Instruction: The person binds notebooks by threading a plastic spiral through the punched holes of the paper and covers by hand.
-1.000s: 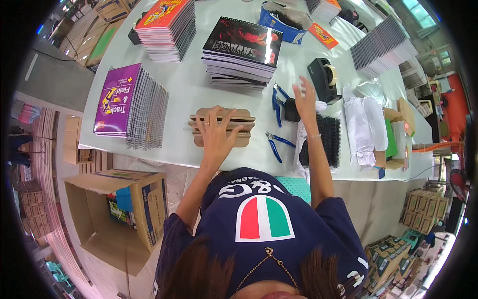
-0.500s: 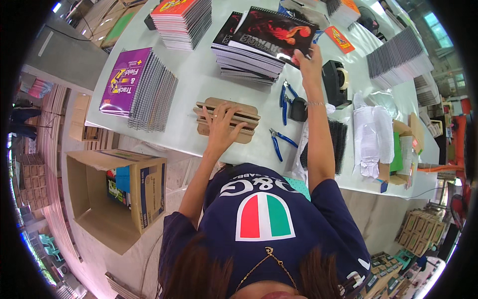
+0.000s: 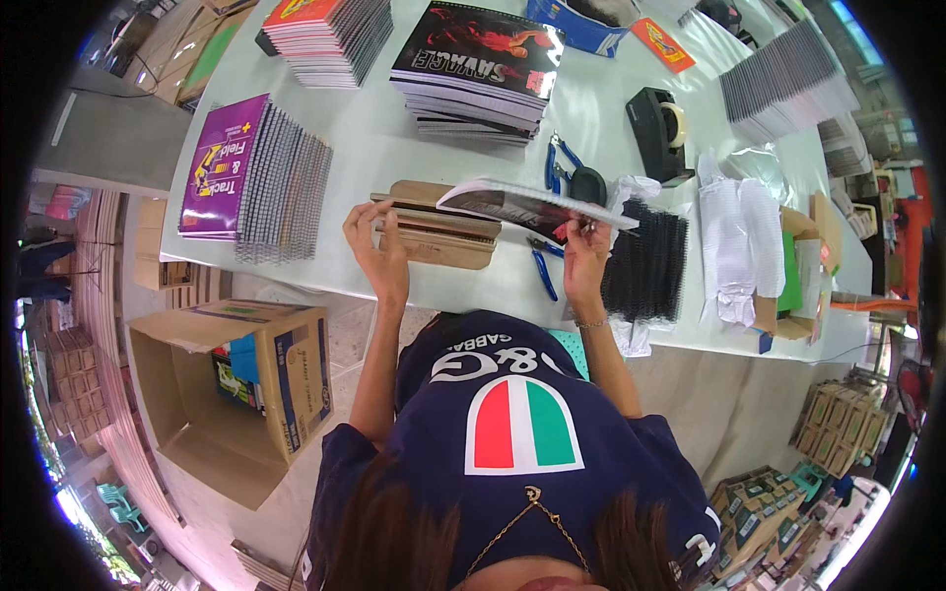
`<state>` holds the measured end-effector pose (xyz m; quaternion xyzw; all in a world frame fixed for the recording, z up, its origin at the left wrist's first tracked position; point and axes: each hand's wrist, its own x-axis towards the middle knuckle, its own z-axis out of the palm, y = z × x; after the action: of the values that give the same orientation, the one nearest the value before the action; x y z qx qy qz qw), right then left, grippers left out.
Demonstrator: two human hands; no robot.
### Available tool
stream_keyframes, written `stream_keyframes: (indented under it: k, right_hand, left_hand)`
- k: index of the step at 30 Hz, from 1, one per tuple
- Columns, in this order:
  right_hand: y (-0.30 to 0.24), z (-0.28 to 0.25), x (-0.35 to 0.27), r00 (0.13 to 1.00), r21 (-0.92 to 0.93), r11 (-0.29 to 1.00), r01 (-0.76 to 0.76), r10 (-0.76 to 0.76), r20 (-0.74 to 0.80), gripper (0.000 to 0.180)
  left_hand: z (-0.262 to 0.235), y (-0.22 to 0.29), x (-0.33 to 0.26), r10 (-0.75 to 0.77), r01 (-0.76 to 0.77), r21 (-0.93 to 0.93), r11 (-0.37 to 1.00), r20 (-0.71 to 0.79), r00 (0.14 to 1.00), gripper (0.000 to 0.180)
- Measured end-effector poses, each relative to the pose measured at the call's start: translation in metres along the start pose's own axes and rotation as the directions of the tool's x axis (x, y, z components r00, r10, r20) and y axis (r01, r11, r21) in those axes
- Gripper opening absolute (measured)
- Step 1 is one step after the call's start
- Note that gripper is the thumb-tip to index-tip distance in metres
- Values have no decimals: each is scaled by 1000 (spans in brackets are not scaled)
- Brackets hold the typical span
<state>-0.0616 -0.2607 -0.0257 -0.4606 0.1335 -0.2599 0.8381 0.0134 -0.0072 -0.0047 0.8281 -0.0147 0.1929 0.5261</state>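
Note:
My right hand grips the near right end of a dark-covered notebook. The notebook is tilted, its page edges up, over the right part of a slotted wooden block. My left hand is at the block's left end, fingers apart and holding nothing; whether they touch the wood I cannot tell. Beyond the block stands a stack of notebooks with a black and red cover on top. Blue-handled pliers lie partly under the held notebook, and a second blue pair lies farther off.
To the left is a stack of purple spiral notebooks. A tape dispenser and black binding combs lie to the right, near white wrapped bundles. An open carton sits below the table's left edge.
My right hand has brought a notebook from the far stack toward me, over the wooden block. My left hand has shifted from the block's middle to its left end.

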Motion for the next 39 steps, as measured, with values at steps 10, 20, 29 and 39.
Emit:
stream_keyframes:
  k: [10,20,29,39]
  right_hand:
    - [60,26,-34,902,-903,290,316,202,381,60]
    - [-39,-63,19,912,-998,-66,-2,-409,25,45]
    - [-16,-110,39,978,-995,-67,72,-189,84,42]
    - [-32,-123,51,973,-999,-7,50,-226,51,34]
  left_hand:
    - [7,-36,27,-159,158,-413,897,32,987,51]
    - [34,-43,50,-291,283,-496,821,64,955,38]
    - [25,-51,56,-292,294,-602,742,105,951,41]
    - [23,-6,19,208,-212,-27,977,-106,972,53]
